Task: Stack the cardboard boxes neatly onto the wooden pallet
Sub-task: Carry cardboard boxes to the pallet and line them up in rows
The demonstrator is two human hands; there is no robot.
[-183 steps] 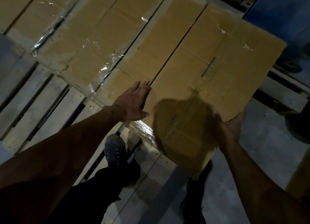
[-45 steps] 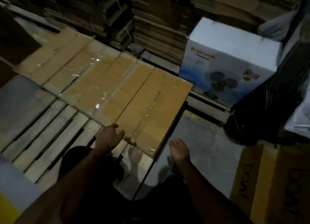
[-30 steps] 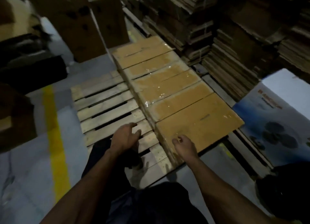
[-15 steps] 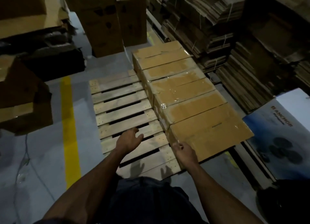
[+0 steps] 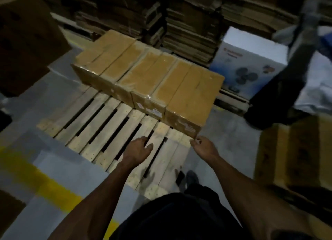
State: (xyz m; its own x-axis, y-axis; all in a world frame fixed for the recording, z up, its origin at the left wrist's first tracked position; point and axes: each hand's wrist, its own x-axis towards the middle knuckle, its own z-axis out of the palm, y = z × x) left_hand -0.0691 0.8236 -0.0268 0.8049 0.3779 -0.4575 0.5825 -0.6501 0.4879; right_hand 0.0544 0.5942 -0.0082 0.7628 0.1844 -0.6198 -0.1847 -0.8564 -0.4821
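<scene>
One row of cardboard boxes [image 5: 149, 78] set along the wooden pallet [image 5: 111, 130] from 10 to 2 o'clock, near slats bare and awaiting more, left hand [image 5: 138, 150] loose and empty, right hand [image 5: 203, 146] curled at nearest box [image 5: 192, 99] corner, hold unclear.

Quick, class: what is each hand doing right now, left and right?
Left hand: open, holding nothing, over the wooden pallet.
Right hand: fingers loosely curled at the near bottom corner of the nearest cardboard box; gripping nothing.

Print on white box [image 5: 251, 60] too blurred to read.
</scene>
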